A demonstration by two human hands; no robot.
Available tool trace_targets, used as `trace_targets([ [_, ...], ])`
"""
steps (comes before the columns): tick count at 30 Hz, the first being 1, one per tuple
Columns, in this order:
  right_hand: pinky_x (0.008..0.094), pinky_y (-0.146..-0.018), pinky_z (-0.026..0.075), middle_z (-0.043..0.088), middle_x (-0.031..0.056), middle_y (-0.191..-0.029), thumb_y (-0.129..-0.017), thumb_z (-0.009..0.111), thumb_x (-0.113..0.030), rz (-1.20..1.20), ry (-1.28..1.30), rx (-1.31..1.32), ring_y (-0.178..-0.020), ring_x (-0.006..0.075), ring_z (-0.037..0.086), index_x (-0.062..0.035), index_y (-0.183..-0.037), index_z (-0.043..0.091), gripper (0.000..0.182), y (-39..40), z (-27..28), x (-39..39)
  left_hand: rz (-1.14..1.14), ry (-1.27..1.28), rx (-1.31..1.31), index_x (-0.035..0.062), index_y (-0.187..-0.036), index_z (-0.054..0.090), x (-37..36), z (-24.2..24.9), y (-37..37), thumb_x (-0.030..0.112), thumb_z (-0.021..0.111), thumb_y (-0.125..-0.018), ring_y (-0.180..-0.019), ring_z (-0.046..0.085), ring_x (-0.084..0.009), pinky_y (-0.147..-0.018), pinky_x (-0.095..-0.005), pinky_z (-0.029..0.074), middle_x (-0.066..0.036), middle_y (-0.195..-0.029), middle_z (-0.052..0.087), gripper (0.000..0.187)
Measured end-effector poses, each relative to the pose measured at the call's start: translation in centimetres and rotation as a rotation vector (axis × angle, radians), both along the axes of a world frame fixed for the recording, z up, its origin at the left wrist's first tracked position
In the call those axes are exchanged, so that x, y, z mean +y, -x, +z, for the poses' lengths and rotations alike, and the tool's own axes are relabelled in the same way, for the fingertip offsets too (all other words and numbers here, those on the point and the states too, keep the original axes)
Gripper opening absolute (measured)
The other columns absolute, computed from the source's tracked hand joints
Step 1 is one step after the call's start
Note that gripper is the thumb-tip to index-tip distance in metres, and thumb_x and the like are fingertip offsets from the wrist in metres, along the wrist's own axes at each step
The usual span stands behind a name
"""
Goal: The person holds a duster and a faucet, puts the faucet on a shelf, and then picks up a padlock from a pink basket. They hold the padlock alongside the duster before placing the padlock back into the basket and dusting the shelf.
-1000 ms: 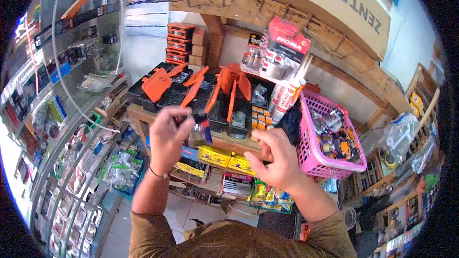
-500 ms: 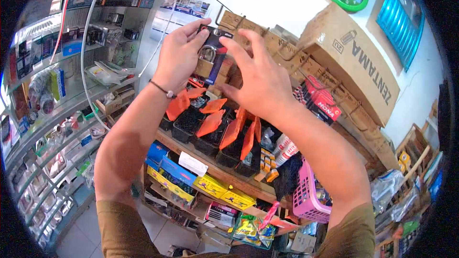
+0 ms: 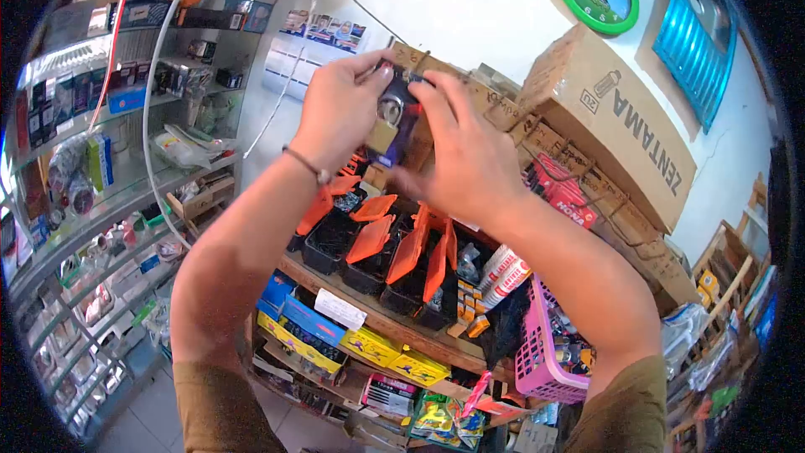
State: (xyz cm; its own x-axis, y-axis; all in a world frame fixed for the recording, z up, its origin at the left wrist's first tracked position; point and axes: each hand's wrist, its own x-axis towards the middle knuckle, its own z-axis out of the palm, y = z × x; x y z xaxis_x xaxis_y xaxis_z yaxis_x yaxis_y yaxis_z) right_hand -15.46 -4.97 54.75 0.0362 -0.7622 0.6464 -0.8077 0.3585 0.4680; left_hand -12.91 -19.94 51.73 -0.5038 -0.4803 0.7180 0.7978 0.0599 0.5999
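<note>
A packaged padlock [image 3: 383,134], with a brass-coloured body and silver shackle on a dark card, is raised above the shelf. My left hand [image 3: 344,105] pinches its upper left side between thumb and fingers. To the right, my right hand [image 3: 470,147] has its fingers stretched toward the card's upper right corner, with the fingertips at or touching it. Its thumb is apart, blurred near the card's lower edge. Below both hands are black bins [image 3: 329,249] with raised orange flaps [image 3: 371,237].
A cardboard box [image 3: 620,117] sits at upper right beneath a green clock [image 3: 631,15]. A pink basket [image 3: 537,356] is at lower right, with yellow boxes [image 3: 369,344] on the shelf below. Glass shelving [image 3: 126,130] lines the left; a white cable [image 3: 149,101] hangs before it.
My left hand and the padlock pack have shifted right and slightly down. The right hand's fingers have come closer to the pack's upper corner. The view has tilted a little.
</note>
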Motion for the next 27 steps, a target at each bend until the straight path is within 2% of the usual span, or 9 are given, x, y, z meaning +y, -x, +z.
trace_targets([
  [1,0.0401,-0.068,0.048,0.036,0.0094,-0.12,-0.059,0.072,-0.032,-0.01,0.012,-0.003,-0.092,0.0309,0.053,-0.0086,-0.116,0.037,0.072,-0.4,-0.4,1.0,-0.079,-0.045,-0.004,-0.0032,-0.109,0.051,0.9,-0.3,-0.2,0.007,0.048,-0.084,-0.073,0.054,-0.0072,-0.064,-0.0199,0.045,-0.007,-0.087,0.06,0.027],
  [2,0.0395,-0.066,0.049,0.037,0.0125,-0.119,-0.06,0.071,-0.033,-0.042,-0.011,-0.025,-0.093,0.0316,0.053,-0.0071,-0.116,0.036,0.071,-0.9,-0.6,2.2,0.03,0.056,-0.005,-0.0062,-0.107,0.051,1.5,-0.7,0.1,0.005,0.05,-0.083,-0.067,0.054,-0.0064,-0.057,-0.0202,0.044,-0.009,-0.084,0.061,0.027],
  [3,0.0389,-0.065,0.049,0.037,0.0156,-0.117,-0.061,0.07,-0.034,-0.073,-0.034,-0.051,-0.093,0.0323,0.053,-0.0055,-0.116,0.035,0.071,-1.3,-0.8,3.2,0.02,0.066,-0.012,-0.0062,-0.107,0.051,2.3,-1.0,0.3,0.005,0.05,-0.083,-0.067,0.054,-0.0064,-0.057,-0.0202,0.044,-0.009,-0.084,0.061,0.027],
  [7,0.0365,-0.062,0.05,0.037,0.0147,-0.12,-0.061,0.069,-0.038,-0.169,0.019,-0.053,-0.09,0.0292,0.055,-0.0066,-0.115,0.038,0.069,-0.8,-1.1,6.6,-0.214,-0.056,-0.002,-0.0064,-0.107,0.05,6.0,-0.8,1.7,0.005,0.05,-0.082,-0.072,0.057,-0.0083,-0.06,-0.0206,0.045,-0.011,-0.087,0.062,0.027],
  [10,0.0358,-0.062,0.05,0.037,0.0141,-0.12,-0.06,0.07,-0.037,-0.158,0.073,0.009,-0.09,0.0282,0.055,-0.0067,-0.114,0.04,0.069,-0.6,-0.3,8.3,-0.145,0.015,0.048,-0.0056,-0.099,0.053,7.8,0.4,1.6,0.004,0.052,-0.081,-0.071,0.057,-0.0085,-0.059,-0.0206,0.045,-0.012,-0.083,0.062,0.02],
  [15,0.0366,-0.067,0.05,0.037,0.0146,-0.12,-0.06,0.07,-0.034,-0.224,0.115,0.048,-0.098,0.0285,0.052,-0.0054,-0.114,0.039,0.068,-1.0,1.5,9.2,-0.142,0.045,0.056,-0.005,-0.097,0.054,8.9,3.0,2.5,0.005,0.054,-0.08,-0.069,0.058,-0.0094,-0.059,-0.0209,0.045,-0.011,-0.08,0.063,0.019],
  [18,0.038,-0.069,0.049,0.036,0.0163,-0.121,-0.062,0.068,-0.033,-0.264,0.131,0.03,-0.094,0.0301,0.054,-0.0035,-0.116,0.038,0.068,-0.9,1.6,9.4,-0.067,0.072,0.059,-0.0045,-0.092,0.057,9.2,3.7,3.4,0.007,0.057,-0.078,-0.065,0.059,-0.01,-0.056,-0.0213,0.045,-0.012,-0.076,0.063,0.018],
  [24,0.0387,-0.066,0.05,0.035,0.0197,-0.122,-0.064,0.064,-0.037,-0.329,0.047,-0.066,-0.086,0.0321,0.057,-0.0006,-0.117,0.038,0.069,-0.9,1.5,9.6,0.033,0.212,-0.106,-0.004,-0.094,0.054,8.3,3.3,3.1,0.007,0.057,-0.078,-0.064,0.056,-0.0088,-0.056,-0.0197,0.044,-0.009,-0.074,0.062,0.02],
  [27,0.0395,-0.064,0.05,0.036,0.0206,-0.122,-0.064,0.065,-0.039,-0.339,0.0,-0.081,-0.086,0.0323,0.057,-0.001,-0.117,0.038,0.071,-0.3,0.7,9.4,-0.006,0.141,-0.115,-0.0034,-0.089,0.057,8.2,1.9,4.1,0.01,0.059,-0.076,-0.061,0.058,-0.0104,-0.054,-0.0229,0.045,-0.01,-0.07,0.063,0.019],
])
